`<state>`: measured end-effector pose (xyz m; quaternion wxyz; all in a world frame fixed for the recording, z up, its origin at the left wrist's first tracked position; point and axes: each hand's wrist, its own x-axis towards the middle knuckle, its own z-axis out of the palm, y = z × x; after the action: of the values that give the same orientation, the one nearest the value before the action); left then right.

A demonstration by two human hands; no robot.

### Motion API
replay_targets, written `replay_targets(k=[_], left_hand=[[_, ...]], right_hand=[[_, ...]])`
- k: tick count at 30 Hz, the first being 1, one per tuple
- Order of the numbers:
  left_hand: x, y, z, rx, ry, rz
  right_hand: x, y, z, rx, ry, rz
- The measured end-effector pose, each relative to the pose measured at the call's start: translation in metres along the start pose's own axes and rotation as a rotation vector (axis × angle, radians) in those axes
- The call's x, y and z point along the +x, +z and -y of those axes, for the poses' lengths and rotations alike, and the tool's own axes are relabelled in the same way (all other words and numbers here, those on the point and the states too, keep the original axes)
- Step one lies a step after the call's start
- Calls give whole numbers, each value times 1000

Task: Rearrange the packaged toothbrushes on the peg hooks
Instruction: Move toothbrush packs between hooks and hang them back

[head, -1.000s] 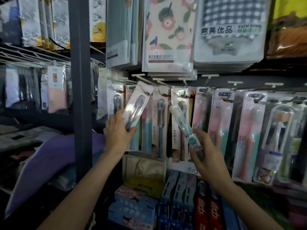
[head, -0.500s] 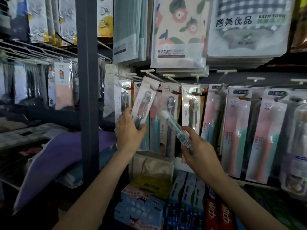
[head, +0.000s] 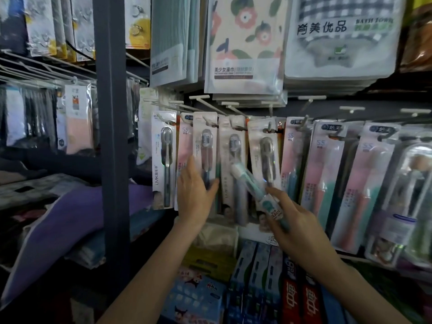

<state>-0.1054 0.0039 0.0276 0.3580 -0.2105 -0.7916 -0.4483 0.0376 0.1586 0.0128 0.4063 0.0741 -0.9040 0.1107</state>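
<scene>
The left hand (head: pixel 195 191), fingers now straight, has released the glossy white carded toothbrush pack (head: pixel 205 146) onto its hook; the right hand (head: pixel 295 226) still grips a teal tube-shaped toothbrush pack (head: pixel 251 183).

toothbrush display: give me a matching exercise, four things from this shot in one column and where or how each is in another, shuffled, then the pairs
Things:
1. left hand
2. right hand
3. floral towel pack
4. red boxes

States:
A. hangs above the toothbrush hooks
B. stands on the shelf below the hooks
C. fingers straight, against a hanging toothbrush pack
D. grips a loose teal toothbrush

Pairs: 1-C, 2-D, 3-A, 4-B
</scene>
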Motion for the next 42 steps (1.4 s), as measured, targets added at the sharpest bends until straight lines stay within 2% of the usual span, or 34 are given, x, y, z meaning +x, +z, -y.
replay_targets(k=[3,12,24,32,37,42], left_hand=[[3,-5,5,59,-10,-26],[9,9,-3,32,-70,22],[12,4,-1,-50,-93,23],[26,-38,21,239,61,54],[31,-49,26,253,112,63],[32,-48,31,233,132,74]], right_hand=[[-1,-3,-3,26,37,-39],[1,-6,-4,101,39,-82],[-4,-15,-1,114,28,-32],[5,0,17,55,-74,60],[23,20,32,2,17,133],[26,23,35,-25,97,92]])
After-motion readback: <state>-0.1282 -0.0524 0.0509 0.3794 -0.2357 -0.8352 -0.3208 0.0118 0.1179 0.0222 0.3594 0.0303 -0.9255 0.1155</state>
